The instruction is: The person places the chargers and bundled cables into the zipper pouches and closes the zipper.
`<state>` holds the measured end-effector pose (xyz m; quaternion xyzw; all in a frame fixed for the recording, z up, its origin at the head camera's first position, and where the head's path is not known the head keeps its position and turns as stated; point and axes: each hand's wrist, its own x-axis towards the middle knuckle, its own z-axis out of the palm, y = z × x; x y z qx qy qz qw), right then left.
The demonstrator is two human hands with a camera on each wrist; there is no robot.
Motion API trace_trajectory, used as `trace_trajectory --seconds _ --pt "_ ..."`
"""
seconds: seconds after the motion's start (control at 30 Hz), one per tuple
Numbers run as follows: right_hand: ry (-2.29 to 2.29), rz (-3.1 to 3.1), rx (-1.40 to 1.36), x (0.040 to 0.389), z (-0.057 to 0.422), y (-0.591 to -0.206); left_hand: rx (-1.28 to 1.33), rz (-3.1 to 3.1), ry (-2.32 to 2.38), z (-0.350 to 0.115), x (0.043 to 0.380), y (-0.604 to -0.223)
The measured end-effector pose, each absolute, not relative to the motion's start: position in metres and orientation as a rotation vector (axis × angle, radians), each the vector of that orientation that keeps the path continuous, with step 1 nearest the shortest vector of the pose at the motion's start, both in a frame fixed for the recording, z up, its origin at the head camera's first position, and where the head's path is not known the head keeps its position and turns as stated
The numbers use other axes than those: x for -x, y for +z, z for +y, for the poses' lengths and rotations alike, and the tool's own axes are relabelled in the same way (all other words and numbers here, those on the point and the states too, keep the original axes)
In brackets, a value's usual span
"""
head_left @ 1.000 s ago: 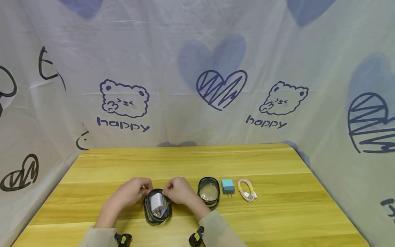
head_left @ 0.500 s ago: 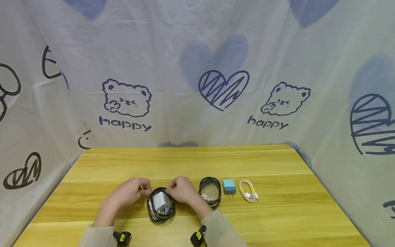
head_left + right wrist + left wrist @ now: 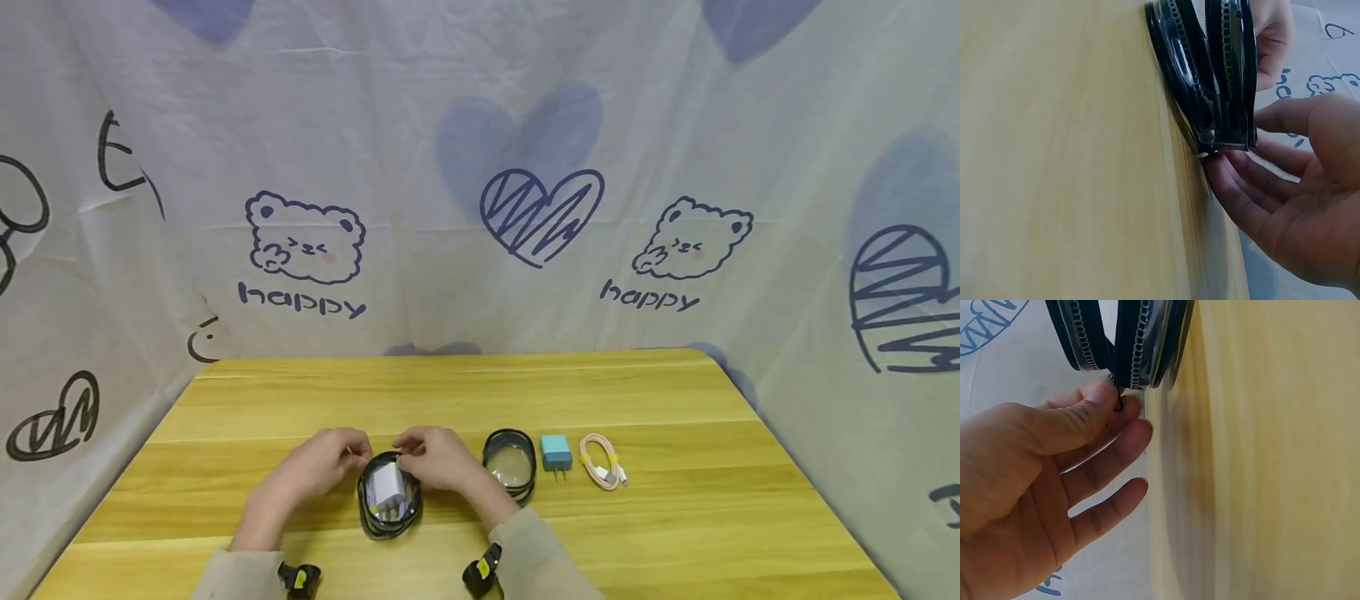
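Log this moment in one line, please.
left hand: pinches zip pull | right hand: holds case end | case: open, white charger inside

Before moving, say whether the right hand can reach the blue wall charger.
Probably yes, once the right hand releases its zippered pouch; another pouch lies between, but nothing covers the blue wall charger.

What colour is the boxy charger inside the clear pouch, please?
The charger is white, clearest in the head view.

I'm at a table (image 3: 465, 400) in a screened-off booth, rather like a makeshift studio — pale cloth (image 3: 420, 283) hangs across the far side and down both ends, printed with bears (image 3: 307, 258) and hearts (image 3: 538, 218). Black gear (image 3: 302, 581) sits by my sleeves (image 3: 240, 575); home or office beyond — I can't tell.
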<state>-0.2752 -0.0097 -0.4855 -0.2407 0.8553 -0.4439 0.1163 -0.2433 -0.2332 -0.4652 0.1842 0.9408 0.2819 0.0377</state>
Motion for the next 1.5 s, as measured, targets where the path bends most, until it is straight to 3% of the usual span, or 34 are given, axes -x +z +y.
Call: trace_trajectory --seconds 1.5 --pt "-1.304 2.56 0.661 0.273 -0.009 -0.483 -0.599 2.746 1.023 -0.238 0.24 -0.464"
